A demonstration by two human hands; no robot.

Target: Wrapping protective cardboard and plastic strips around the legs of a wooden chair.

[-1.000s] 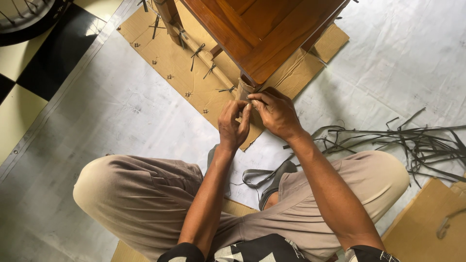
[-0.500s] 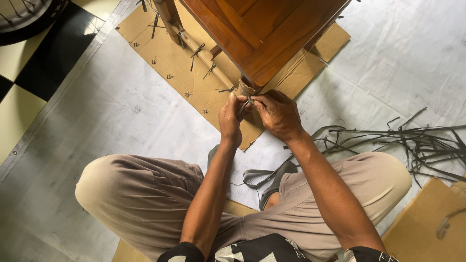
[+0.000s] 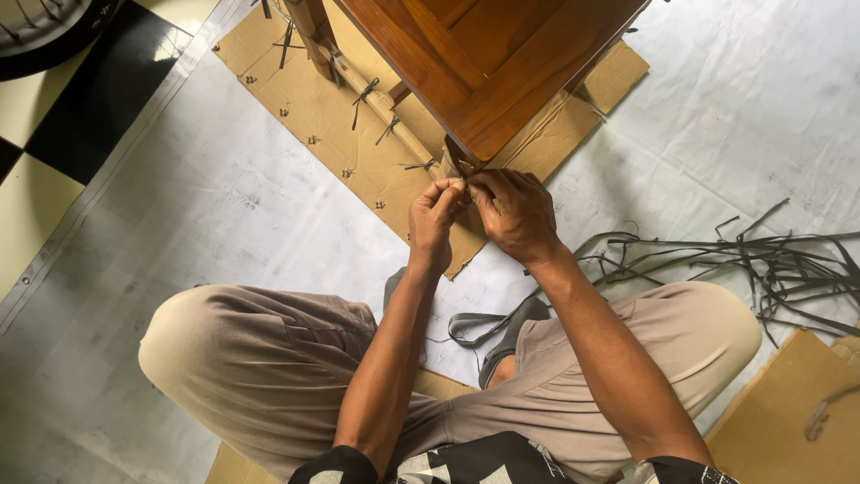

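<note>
Hands at the corner leg of a wooden table, above a cardboard sheet on the floor.

The left hand (image 3: 434, 220) and right hand (image 3: 515, 215) meet fingertip to fingertip at the wrapped table leg (image 3: 451, 161), under the wooden table (image 3: 484, 63) at 12 o'clock. The cardboard sheet (image 3: 313, 108) spreads toward 11 o'clock. A heap of loose straps (image 3: 770, 264) lies at 3 o'clock, well apart. A second cardboard piece (image 3: 788, 412) sits at 4 o'clock.
</note>
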